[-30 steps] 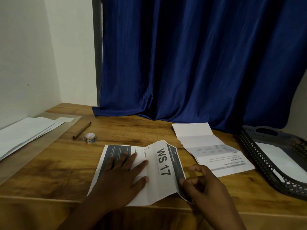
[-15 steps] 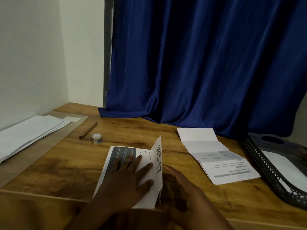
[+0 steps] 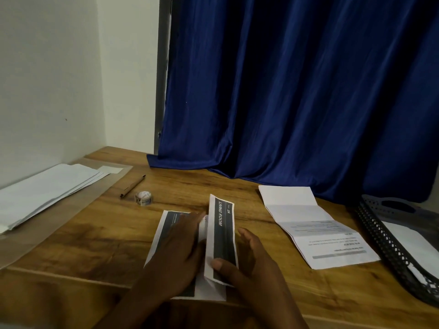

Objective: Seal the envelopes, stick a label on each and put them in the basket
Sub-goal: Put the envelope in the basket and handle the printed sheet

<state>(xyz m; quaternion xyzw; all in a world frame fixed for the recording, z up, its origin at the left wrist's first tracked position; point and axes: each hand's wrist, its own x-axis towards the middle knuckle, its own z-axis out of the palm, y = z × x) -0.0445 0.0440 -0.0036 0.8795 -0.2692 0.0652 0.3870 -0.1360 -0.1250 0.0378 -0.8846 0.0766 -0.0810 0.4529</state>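
A printed sheet (image 3: 222, 236) lies near the table's front edge, its right flap folded up and over, showing a dark band that reads "LIVING ROOM". My left hand (image 3: 180, 252) lies flat on the sheet's left part, pressing it down. My right hand (image 3: 247, 264) holds the flap, thumb on its lower end, fingers behind it. White envelopes (image 3: 47, 188) lie stacked at the far left. A small roll of labels (image 3: 143, 198) sits beside a brown pen (image 3: 132, 186). The dark mesh basket (image 3: 380, 236) stands at the right with a white envelope (image 3: 413, 245) in it.
A second sheet (image 3: 316, 229), creased in thirds and lying open, rests between the folded sheet and the basket. A blue curtain (image 3: 285, 91) hangs along the back of the wooden table (image 3: 95, 243). A white wall closes the left side.
My right hand has swung the sheet's right flap from flat, through upright, over toward the left; its printed back now faces up. My left hand stayed pressing the sheet.
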